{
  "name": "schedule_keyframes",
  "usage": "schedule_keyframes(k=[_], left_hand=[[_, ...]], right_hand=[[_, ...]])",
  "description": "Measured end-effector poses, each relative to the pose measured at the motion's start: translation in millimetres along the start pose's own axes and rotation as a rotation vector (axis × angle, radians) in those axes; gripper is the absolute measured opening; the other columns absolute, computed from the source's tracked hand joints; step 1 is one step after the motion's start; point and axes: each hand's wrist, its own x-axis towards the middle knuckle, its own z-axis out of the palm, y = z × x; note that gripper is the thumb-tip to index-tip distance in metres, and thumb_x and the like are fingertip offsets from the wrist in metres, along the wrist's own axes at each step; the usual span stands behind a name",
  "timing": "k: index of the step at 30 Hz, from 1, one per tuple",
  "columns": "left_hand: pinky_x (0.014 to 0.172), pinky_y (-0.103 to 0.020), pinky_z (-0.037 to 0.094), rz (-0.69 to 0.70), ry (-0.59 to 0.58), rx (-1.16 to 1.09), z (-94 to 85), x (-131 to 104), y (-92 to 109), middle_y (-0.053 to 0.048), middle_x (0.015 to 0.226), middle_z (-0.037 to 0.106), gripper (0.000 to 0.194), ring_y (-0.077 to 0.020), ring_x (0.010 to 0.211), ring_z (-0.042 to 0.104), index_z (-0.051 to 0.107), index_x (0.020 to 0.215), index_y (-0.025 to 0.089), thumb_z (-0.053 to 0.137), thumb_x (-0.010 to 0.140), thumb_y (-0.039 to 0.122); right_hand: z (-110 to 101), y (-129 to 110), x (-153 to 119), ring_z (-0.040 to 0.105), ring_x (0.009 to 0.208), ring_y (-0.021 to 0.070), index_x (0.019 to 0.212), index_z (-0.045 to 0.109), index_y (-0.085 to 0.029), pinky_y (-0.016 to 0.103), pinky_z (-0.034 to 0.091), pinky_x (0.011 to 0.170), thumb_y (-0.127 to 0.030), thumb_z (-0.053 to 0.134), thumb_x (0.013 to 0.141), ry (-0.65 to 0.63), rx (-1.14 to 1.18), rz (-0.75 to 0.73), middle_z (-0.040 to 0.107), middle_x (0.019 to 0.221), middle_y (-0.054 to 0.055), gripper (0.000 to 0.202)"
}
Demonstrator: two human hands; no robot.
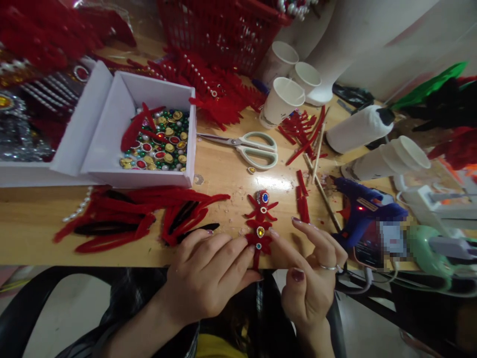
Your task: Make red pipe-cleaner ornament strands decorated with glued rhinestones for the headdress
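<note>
Hands work on red jeweled ornament (pixel 260 223)
Left hand's (pixel 210 273) fingers pinch its stem; right hand's (pixel 311 268) index extends beside it.

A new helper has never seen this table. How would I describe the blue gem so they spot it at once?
From the white box of beads, look right to the red fuzzy ornament by the left hand. The blue gem sits at its far end, ringed in silver. Nearer the person come a yellow gem and a small teal gem; neither is blue.
</note>
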Motion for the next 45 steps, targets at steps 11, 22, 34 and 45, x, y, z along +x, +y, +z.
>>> schedule_keyframes(k=[11, 22, 34, 45], left_hand=[[0.083, -0.037, 0.039, 0.007, -0.019, 0.013, 0.4, 3, 1, 0.004, 0.086, 0.079, 0.017, -0.0164, 0.076, 0.066, 0.073, 0.094, 0.021, 0.068, 0.089, 0.037], [0.088, -0.038, 0.04, -0.029, -0.034, -0.046, -3.1, 4, 2, -0.001, 0.087, 0.077, 0.021, -0.0187, 0.083, 0.063, 0.072, 0.097, 0.02, 0.065, 0.091, 0.038], [0.09, -0.034, 0.04, -0.162, -0.275, -0.118, -11.3, 15, -7, -0.006, 0.109, 0.059, 0.032, -0.0187, 0.098, 0.054, 0.066, 0.12, 0.019, 0.06, 0.09, 0.008], [0.087, -0.039, 0.037, -0.106, -0.39, -0.033, -6.7, 14, -8, -0.006, 0.115, 0.061, 0.037, -0.0226, 0.099, 0.055, 0.062, 0.128, 0.025, 0.062, 0.091, 0.024]], right_hand=[[3, 0, 0, 0.038, 0.119, 0.0344, 0.122, 0.065, -0.025, 0.055, 0.03, 0.101, -0.023, 0.04, 0.099, -0.035, -0.106, -0.107, 0.044, 0.136, 0.011, 0.034], [-5, 8, -2, 0.044, 0.117, 0.03, 0.122, 0.06, -0.017, 0.049, 0.037, 0.1, -0.017, 0.037, 0.099, 0.073, 0.093, -0.026, 0.05, 0.126, 0.013, 0.033], [-2, 8, 4, 0.055, 0.096, 0.0187, 0.103, 0.067, -0.011, 0.035, 0.044, 0.084, -0.002, 0.06, 0.091, 0.033, 0.204, 0.026, 0.058, 0.103, 0.008, 0.017], [2, 16, 3, 0.056, 0.09, 0.0189, 0.103, 0.069, -0.012, 0.04, 0.044, 0.083, -0.001, 0.064, 0.09, 0.01, 0.257, 0.006, 0.062, 0.098, 0.007, 0.018]])
